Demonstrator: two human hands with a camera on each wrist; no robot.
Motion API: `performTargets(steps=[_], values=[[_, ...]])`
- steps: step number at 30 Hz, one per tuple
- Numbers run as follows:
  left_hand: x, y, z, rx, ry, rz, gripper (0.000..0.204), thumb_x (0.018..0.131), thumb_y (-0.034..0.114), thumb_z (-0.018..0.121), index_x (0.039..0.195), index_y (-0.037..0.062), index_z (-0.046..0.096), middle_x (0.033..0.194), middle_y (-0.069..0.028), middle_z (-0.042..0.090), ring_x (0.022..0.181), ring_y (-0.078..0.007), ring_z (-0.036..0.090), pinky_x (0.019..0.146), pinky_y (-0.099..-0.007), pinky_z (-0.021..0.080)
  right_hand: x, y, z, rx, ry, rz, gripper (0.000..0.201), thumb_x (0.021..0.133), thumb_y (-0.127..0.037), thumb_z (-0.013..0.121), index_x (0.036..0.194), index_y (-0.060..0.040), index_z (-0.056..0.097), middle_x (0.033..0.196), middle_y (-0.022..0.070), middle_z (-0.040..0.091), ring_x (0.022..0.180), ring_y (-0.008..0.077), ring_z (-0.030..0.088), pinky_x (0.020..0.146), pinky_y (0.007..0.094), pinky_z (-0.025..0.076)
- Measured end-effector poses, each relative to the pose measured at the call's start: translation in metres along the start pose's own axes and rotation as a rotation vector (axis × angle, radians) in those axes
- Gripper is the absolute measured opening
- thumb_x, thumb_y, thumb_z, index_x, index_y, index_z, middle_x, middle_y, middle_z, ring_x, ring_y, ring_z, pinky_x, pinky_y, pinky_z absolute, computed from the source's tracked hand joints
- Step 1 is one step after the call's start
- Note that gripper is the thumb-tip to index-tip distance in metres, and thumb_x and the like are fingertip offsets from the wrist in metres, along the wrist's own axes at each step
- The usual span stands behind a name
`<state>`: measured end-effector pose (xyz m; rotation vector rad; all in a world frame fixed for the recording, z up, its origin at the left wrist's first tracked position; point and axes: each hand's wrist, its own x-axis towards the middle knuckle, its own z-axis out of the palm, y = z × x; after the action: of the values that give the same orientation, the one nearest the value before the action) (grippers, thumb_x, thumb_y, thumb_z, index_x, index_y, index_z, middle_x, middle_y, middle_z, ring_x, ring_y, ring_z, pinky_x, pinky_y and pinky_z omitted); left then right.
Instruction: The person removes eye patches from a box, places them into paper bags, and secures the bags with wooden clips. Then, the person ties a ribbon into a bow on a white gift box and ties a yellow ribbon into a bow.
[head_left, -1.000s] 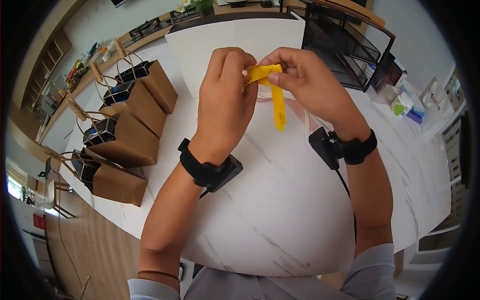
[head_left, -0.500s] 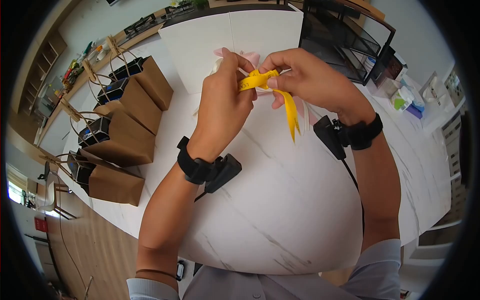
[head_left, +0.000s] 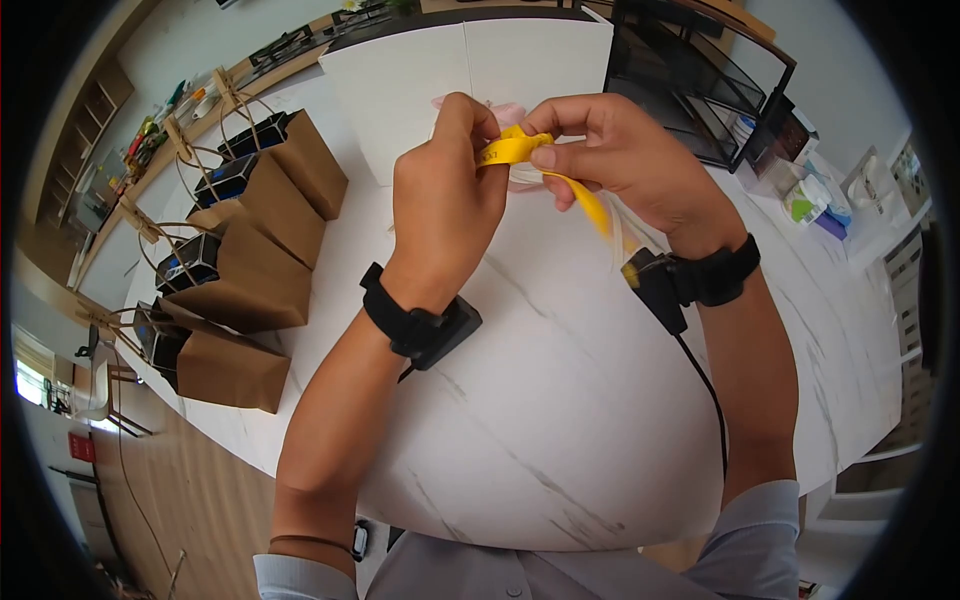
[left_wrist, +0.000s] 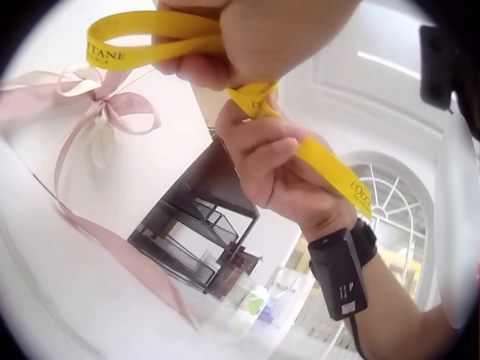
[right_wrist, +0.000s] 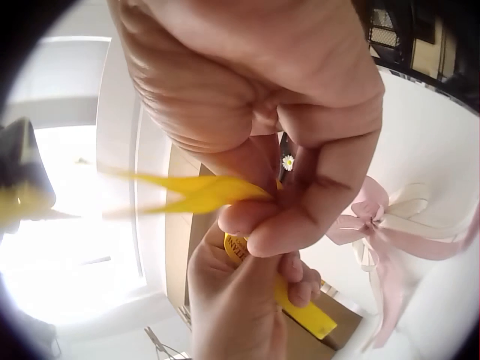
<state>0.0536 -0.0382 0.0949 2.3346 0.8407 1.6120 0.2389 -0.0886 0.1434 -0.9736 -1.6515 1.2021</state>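
Note:
A yellow ribbon (head_left: 511, 151) with printed dark lettering is held up between both hands over the table. My left hand (head_left: 447, 205) pinches its left part; in the left wrist view a loop of this ribbon (left_wrist: 112, 58) sticks out past those fingers. Thumb and fingers of my right hand (head_left: 628, 168) pinch the ribbon close beside the left fingertips. Between the hands the ribbon is folded into a knot-like crossing (left_wrist: 256, 100). From the right hand a loose tail (left_wrist: 335, 174) trails toward the right wrist. The right fingers partly hide the crossing in the right wrist view.
Behind the hands stands a white box (head_left: 395, 95) with a pink and cream ribbon bow (left_wrist: 126, 112) on it. Several brown paper bags (head_left: 245, 280) line the left side of the marble-patterned table (head_left: 530, 400). A black mesh rack (head_left: 690, 80) stands at the back right.
The ribbon's tail hung straight down a second ago and now slants right toward the right wrist. Both hands keep their pinch on the ribbon, with small shifts of the fingers.

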Motion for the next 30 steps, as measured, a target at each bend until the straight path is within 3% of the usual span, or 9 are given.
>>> performTargets(steps=[1, 3, 4, 6, 11, 14, 19, 23, 30], values=[[0.000, 0.003, 0.001, -0.004, -0.001, 0.002, 0.018, 0.090, -0.005, 0.066, 0.100, 0.0002, 0.052, 0.086, -0.0151, 0.072, 0.078, -0.0160, 0.074, 0.065, -0.0284, 0.058, 0.002, 0.003, 0.000, -0.043, 0.022, -0.066, 0.025, 0.099, -0.011, 0.066, 0.117, 0.0054, 0.066, 0.091, 0.0072, 0.068, 0.075, 0.0109, 0.063, 0.074, 0.0244, 0.054], [0.000, 0.014, -0.001, -0.565, -0.046, -0.346, 0.015, 0.092, -0.004, 0.065, 0.102, -0.0016, 0.054, 0.089, -0.0151, 0.072, 0.078, -0.0179, 0.074, 0.069, -0.0289, 0.060, 0.003, 0.001, 0.001, -0.012, 0.092, -0.078, 0.024, 0.099, -0.011, 0.065, 0.117, 0.0052, 0.066, 0.092, 0.0076, 0.068, 0.076, 0.0113, 0.065, 0.077, 0.0256, 0.054], [0.001, 0.013, -0.004, -0.561, -0.043, -0.351, 0.015, 0.092, -0.004, 0.065, 0.102, -0.0016, 0.054, 0.089, -0.0151, 0.072, 0.078, -0.0179, 0.074, 0.069, -0.0289, 0.060, 0.004, 0.001, 0.003, 0.021, 0.158, -0.092, 0.024, 0.099, -0.011, 0.065, 0.117, 0.0049, 0.066, 0.092, 0.0079, 0.068, 0.077, 0.0118, 0.066, 0.079, 0.0268, 0.055], [0.005, 0.011, -0.008, -0.854, -0.122, -0.521, 0.016, 0.094, -0.002, 0.066, 0.109, -0.0043, 0.059, 0.096, -0.0149, 0.072, 0.084, -0.0184, 0.074, 0.075, -0.0285, 0.060, 0.006, 0.002, -0.004, 0.002, 0.105, -0.059, 0.024, 0.099, -0.010, 0.064, 0.117, 0.0049, 0.066, 0.093, 0.0084, 0.069, 0.078, 0.0122, 0.067, 0.081, 0.0279, 0.055], [0.006, 0.008, -0.013, -0.791, -0.173, -0.473, 0.027, 0.093, 0.000, 0.069, 0.118, -0.0064, 0.063, 0.105, -0.0162, 0.073, 0.092, -0.0179, 0.074, 0.080, -0.0275, 0.060, 0.003, 0.003, 0.000, -0.030, 0.095, -0.028, 0.024, 0.099, -0.008, 0.064, 0.119, 0.0053, 0.065, 0.095, 0.0105, 0.070, 0.082, 0.0141, 0.070, 0.084, 0.0297, 0.057], [0.007, 0.009, -0.012, -0.782, -0.154, -0.411, 0.027, 0.092, -0.002, 0.067, 0.119, -0.0065, 0.064, 0.106, -0.0152, 0.073, 0.093, -0.0174, 0.074, 0.082, -0.0266, 0.059, 0.002, 0.003, 0.003, -0.049, 0.225, -0.099, 0.026, 0.100, -0.010, 0.064, 0.121, 0.0057, 0.064, 0.098, 0.0129, 0.073, 0.089, 0.0163, 0.073, 0.087, 0.0313, 0.058], [0.008, 0.005, -0.020, -0.718, -0.133, -0.384, 0.023, 0.092, -0.006, 0.063, 0.115, -0.0067, 0.066, 0.106, -0.0130, 0.074, 0.089, -0.0163, 0.074, 0.081, -0.0254, 0.060, -0.003, 0.001, 0.005, 0.023, 0.099, -0.087, 0.030, 0.100, -0.014, 0.065, 0.124, 0.0053, 0.064, 0.107, 0.0132, 0.074, 0.099, 0.0190, 0.074, 0.090, 0.0325, 0.059], [0.007, 0.012, -0.025, -0.708, -0.135, -0.319, 0.019, 0.092, -0.008, 0.062, 0.110, -0.0077, 0.067, 0.106, -0.0139, 0.074, 0.088, -0.0168, 0.075, 0.079, -0.0261, 0.061, -0.005, 0.005, 0.001, 0.203, 0.005, -0.101, 0.032, 0.099, -0.016, 0.068, 0.124, 0.0040, 0.065, 0.108, 0.0120, 0.074, 0.099, 0.0186, 0.074, 0.088, 0.0306, 0.059], [0.005, 0.016, -0.030, -0.806, -0.224, -0.310, 0.014, 0.095, -0.007, 0.060, 0.108, -0.0058, 0.063, 0.101, -0.0126, 0.073, 0.087, -0.0175, 0.074, 0.076, -0.0280, 0.061, -0.004, 0.006, -0.006, -0.052, 0.135, -0.246, 0.025, 0.094, -0.016, 0.076, 0.111, -0.0008, 0.068, 0.102, 0.0069, 0.073, 0.091, 0.0116, 0.070, 0.084, 0.0254, 0.057]])
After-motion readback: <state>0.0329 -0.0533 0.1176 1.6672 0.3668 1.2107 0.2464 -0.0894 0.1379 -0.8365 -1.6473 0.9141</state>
